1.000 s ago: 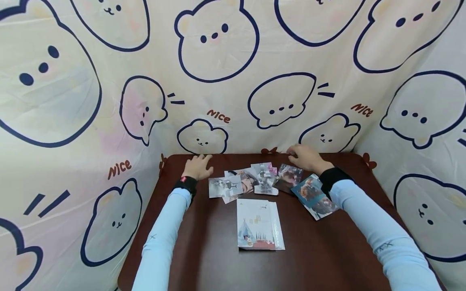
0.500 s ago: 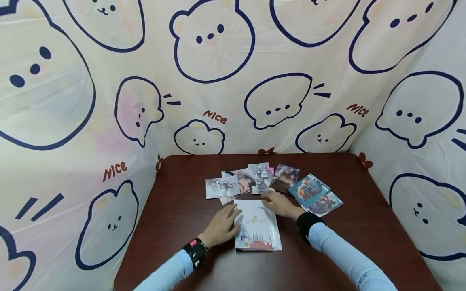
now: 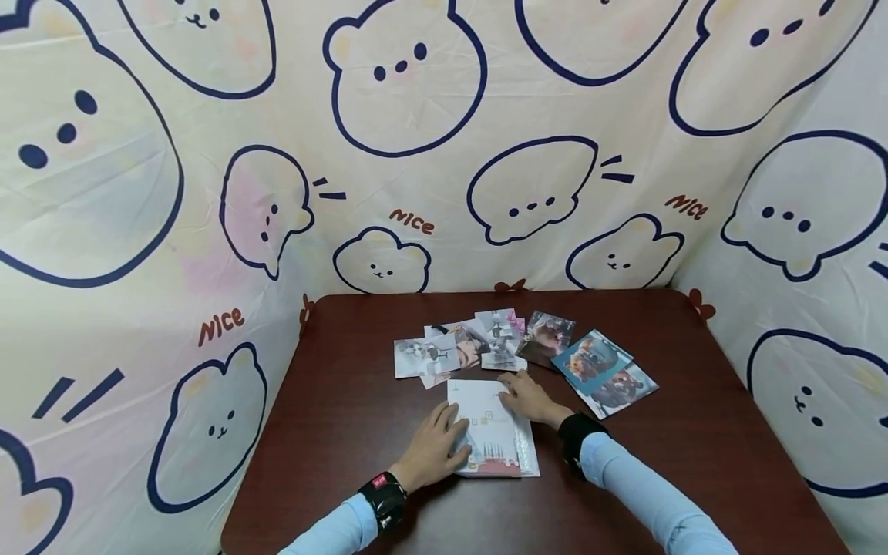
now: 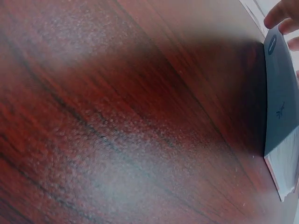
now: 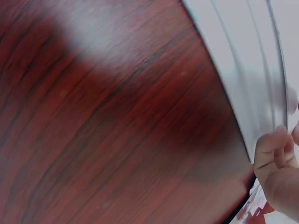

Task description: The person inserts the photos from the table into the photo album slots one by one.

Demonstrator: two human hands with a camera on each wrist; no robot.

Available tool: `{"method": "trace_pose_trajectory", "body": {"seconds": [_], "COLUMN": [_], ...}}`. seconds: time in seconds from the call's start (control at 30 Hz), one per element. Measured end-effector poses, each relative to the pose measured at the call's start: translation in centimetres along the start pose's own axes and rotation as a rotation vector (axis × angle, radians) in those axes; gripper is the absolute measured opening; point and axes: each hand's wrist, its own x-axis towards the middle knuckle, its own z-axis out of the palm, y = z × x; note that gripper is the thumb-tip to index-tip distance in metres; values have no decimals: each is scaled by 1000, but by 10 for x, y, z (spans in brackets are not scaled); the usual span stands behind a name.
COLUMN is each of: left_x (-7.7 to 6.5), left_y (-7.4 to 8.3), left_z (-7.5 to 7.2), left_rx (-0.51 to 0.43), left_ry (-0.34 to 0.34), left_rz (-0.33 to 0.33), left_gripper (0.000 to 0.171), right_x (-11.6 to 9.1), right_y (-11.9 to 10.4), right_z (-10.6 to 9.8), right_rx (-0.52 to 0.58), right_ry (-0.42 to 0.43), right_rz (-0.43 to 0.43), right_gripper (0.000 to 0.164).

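Observation:
A white photo album [image 3: 486, 439] with an illustrated cover lies on the brown table, clear sleeve edges sticking out on its right. My left hand [image 3: 432, 449] rests over its left side, fingers fairly straight and thumb spread on the cover. In the left wrist view, fingertips [image 4: 276, 15] touch one end of the grey spine [image 4: 280, 93]. At the upper right edge, my right hand [image 3: 530, 397] pinches the album; the right wrist view shows finger and thumb bent at the cover edge, above the layered sleeves [image 5: 238, 70].
Several photo cards, such as a pale one [image 3: 426, 356], a dark one [image 3: 548, 335] and a blue one [image 3: 593, 362], lie overlapping in an arc behind the album. A curtain [image 3: 409, 185] with bear drawings hangs around the brown table [image 3: 347, 385].
Both hands have come back from the table's far side to the album. In the last half second the left hand has moved further onto the cover. The photo cards stay in place.

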Motion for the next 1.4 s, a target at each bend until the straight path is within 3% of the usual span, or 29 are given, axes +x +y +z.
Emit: {"method": "trace_pose_trajectory", "body": {"seconds": [0.13, 0.27, 0.37, 0.53, 0.63, 0.77, 0.87, 1.0, 1.1, 1.2, 1.3, 1.4], "left_x": [1, 5, 10, 23, 31, 39, 39, 28, 14, 2, -5, -9], "left_y": [1, 6, 10, 10, 7, -5, -20, -42, -54, -60, -64, -69], "left_z": [-1, -3, -5, -16, -29, -45, -57, -70, -73, -70, -64, -54], "left_rx": [-70, -245, -360, -573, -744, -888, -969, -1017, -965, -921, -899, -850], "left_ry": [-37, -129, -164, -144, -76, 60, 109, 135, 160, 191, 170, 102], "left_rz": [-32, -141, -224, -354, -465, -626, -707, -771, -839, -913, -964, -1001], "left_gripper": [47, 54, 59, 60, 58, 55, 50, 50, 51, 52, 54, 56], "right_x": [6, 7, 5, 3, 0, -10, -21, -38, -49, -58, -63, -66], "right_y": [-3, -10, -19, -47, -68, -87, -87, -68, -46, -21, -2, 6], "right_z": [-2, -7, -9, -7, 3, 29, 49, 64, 66, 64, 61, 60], "right_rx": [78, 150, 248, 414, 454, 272, -15, -351, -562, -709, -761, -747], "right_ry": [79, 124, 134, 181, 157, 5, -111, -180, -178, -115, -30, 13], "right_rz": [-23, -32, 10, 81, 50, -157, -358, -497, -565, -661, -736, -761], "right_gripper": [32, 33, 38, 49, 54, 58, 61, 67, 70, 70, 68, 65]}}
